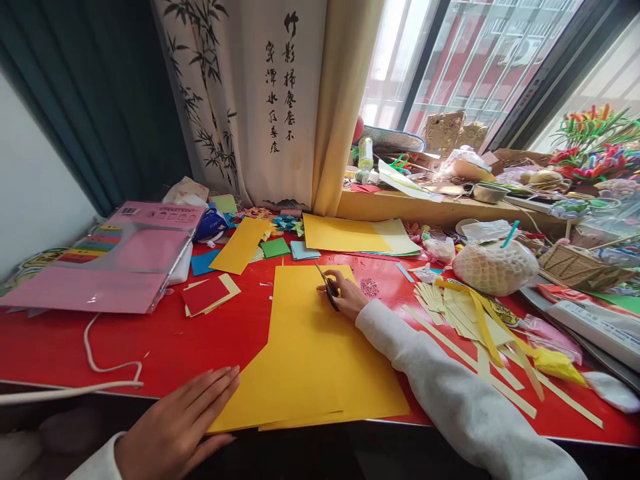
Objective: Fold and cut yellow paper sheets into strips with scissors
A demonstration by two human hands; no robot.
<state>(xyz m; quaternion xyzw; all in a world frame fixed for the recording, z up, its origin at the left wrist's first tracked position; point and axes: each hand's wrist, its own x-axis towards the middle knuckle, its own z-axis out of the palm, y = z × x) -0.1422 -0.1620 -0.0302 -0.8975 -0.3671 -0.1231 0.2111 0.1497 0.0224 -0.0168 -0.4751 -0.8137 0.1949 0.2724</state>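
Several yellow paper sheets point(310, 353) lie overlapping on the red table in front of me and reach its near edge. Over the left corner of these sheets rests my left hand point(175, 417), its fingers stretched out and the thumb apart below them at the table's edge. A small pair of scissors point(331, 293) with dark handles is held in my right hand point(353, 298), above the far part of the yellow paper. The blades point away from me and look closed. My right palm is hidden by the back of the hand.
Left of the sheets are red and cream paper squares point(207, 295), a pink paper pack point(115, 257) and a white cord point(100, 367). Cream paper strips point(465, 353) and a net-wrapped bundle point(495, 267) lie right. More yellow paper point(345, 233) lies at the back, below the cluttered windowsill point(390, 205).
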